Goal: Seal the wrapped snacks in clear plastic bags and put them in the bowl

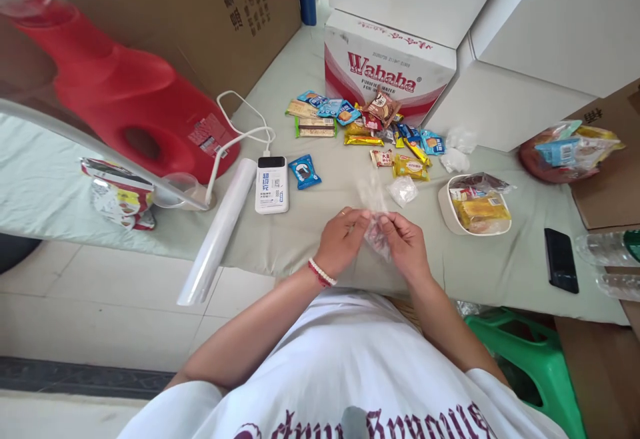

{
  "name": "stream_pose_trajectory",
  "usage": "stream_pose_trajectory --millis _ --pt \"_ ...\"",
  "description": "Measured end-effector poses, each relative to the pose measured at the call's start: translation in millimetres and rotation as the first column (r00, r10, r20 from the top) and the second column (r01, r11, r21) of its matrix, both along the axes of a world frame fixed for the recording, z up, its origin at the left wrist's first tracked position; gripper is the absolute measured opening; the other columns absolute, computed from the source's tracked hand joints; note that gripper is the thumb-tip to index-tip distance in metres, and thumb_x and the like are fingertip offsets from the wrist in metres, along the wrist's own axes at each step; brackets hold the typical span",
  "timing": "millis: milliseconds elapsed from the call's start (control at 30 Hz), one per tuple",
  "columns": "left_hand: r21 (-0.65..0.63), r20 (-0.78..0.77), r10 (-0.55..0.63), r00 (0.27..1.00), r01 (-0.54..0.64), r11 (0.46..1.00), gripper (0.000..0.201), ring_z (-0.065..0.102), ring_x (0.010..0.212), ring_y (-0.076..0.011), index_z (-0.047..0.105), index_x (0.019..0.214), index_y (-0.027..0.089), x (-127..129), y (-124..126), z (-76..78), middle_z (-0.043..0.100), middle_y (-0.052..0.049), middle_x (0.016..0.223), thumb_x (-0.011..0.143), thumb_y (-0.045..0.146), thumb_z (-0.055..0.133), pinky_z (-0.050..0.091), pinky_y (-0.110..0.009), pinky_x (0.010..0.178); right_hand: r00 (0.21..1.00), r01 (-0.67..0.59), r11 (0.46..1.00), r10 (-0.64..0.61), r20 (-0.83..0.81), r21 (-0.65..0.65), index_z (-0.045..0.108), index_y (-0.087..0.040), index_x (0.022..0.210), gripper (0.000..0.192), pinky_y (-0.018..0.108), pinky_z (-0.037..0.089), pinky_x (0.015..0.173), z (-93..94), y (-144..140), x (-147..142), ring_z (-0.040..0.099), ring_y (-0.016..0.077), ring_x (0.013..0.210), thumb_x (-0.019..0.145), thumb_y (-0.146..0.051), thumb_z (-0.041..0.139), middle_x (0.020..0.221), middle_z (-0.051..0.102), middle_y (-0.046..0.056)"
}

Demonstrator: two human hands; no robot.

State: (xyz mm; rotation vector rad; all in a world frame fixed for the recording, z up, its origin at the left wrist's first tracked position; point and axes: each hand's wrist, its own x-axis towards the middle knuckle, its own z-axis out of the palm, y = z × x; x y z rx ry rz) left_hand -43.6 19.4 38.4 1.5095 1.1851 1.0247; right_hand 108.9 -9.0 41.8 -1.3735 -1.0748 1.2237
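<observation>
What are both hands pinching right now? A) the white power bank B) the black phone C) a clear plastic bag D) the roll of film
C: the left hand and right hand meet on a clear plastic bag held between their fingertips, while the power bank, phone and roll of film lie untouched on the cloth-covered surface.
</observation>
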Motion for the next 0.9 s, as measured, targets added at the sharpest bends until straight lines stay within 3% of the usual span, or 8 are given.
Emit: stream_pose_trajectory --millis 167,267,367,467,567,733,833,900 --pt "-0.154 0.250 0.095 0.964 -0.057 0.986 0.035 0.066 0.115 -0.0257 0.078 0.081 0.021 3.9 12.6 -13.5 0.076 -0.009 0.108 0.091 0.051 0.063 0.049 -0.038 0.104 0.995 0.094 0.996 -0.094 0.028 -0.009 0.075 -0.024 0.099 0.036 0.030 0.056 0.065 2.8 -1.3 5.6 0.064 0.0175 0.074 0.090 -0.058 0.068 0.084 0.071 0.002" --pt "-0.257 0.346 0.225 0.911 -0.138 0.956 0.036 0.064 0.120 -0.0243 0.079 0.088 0.021 -6.3 15.4 -21.3 0.074 -0.008 0.119 0.089 0.054 0.066 0.053 -0.034 0.097 0.974 0.224 0.974 -0.224 -0.022 -0.017 0.073 -0.024 0.100 0.036 0.026 0.054 0.057 3.8 -1.1 17.7 0.065 0.0169 0.074 0.089 -0.058 0.070 0.080 0.067 0.002" --pt "-0.399 0.378 0.379 0.845 -0.221 0.890 0.039 0.067 0.103 -0.0195 0.076 0.092 0.021 -17.6 16.8 -24.6 0.072 -0.007 0.109 0.085 0.059 0.071 0.056 -0.028 0.079 0.957 0.289 0.957 -0.289 -0.034 0.001 0.069 -0.024 0.098 0.035 0.021 0.045 0.044 6.1 -3.6 25.9 0.060 0.0129 0.062 0.090 -0.059 0.069 0.074 0.061 -0.001" --pt "-0.560 0.475 0.460 0.750 -0.145 0.816 0.045 0.067 0.082 -0.0160 0.069 0.094 0.021 -23.7 19.6 -23.9 0.069 -0.003 0.090 0.080 0.063 0.075 0.057 -0.028 0.070 0.951 0.303 0.953 -0.303 -0.054 -0.019 0.065 -0.025 0.096 0.036 0.019 0.033 0.035 10.2 -8.1 28.1 0.047 0.0080 0.047 0.090 -0.060 0.069 0.068 0.054 -0.005" --pt "-0.598 0.531 0.497 0.686 -0.112 0.794 0.049 0.062 0.066 -0.0132 0.061 0.088 0.022 -25.7 23.4 -22.1 0.060 0.001 0.073 0.077 0.066 0.078 0.054 -0.026 0.060 0.955 0.230 0.963 -0.251 -0.156 -0.141 0.063 -0.024 0.092 0.040 0.017 0.026 0.032 14.5 -12.2 29.6 0.037 0.0045 0.041 0.083 -0.060 0.077 0.064 0.048 -0.007" --pt "-0.486 0.391 0.506 0.769 -0.294 0.823 0.054 0.040 0.045 -0.0085 0.055 0.083 0.023 -33.8 32.8 -22.0 0.043 0.007 0.058 0.080 0.075 0.070 0.032 -0.024 0.044 0.943 0.088 0.942 -0.184 -0.277 -0.325 0.066 -0.021 0.090 0.043 0.016 0.023 0.033 7.4 -8.5 40.1 0.030 0.0024 0.041 0.073 -0.055 0.086 0.063 0.047 -0.007" --pt "-0.557 0.252 0.480 0.841 -0.280 0.782 0.063 0.049 0.046 -0.0133 0.057 0.085 0.022 -37.8 36.0 -24.8 0.053 0.002 0.061 0.085 0.085 0.050 0.032 -0.027 0.045 0.967 0.141 0.956 -0.188 -0.172 -0.257 0.068 -0.022 0.085 0.043 0.019 0.043 0.044 -10.0 1.8 43.7 0.048 0.0073 0.054 0.071 -0.057 0.087 0.075 0.060 -0.002" --pt "-0.581 0.201 0.429 0.881 -0.246 0.776 0.062 0.060 0.052 -0.0170 0.058 0.092 0.022 -37.2 33.7 -28.3 0.063 -0.002 0.069 0.085 0.084 0.052 0.035 -0.027 0.046 0.978 0.172 0.967 -0.190 -0.085 -0.187 0.066 -0.023 0.083 0.044 0.024 0.055 0.060 -23.1 9.0 43.0 0.059 0.0131 0.072 0.072 -0.061 0.085 0.089 0.067 0.002"
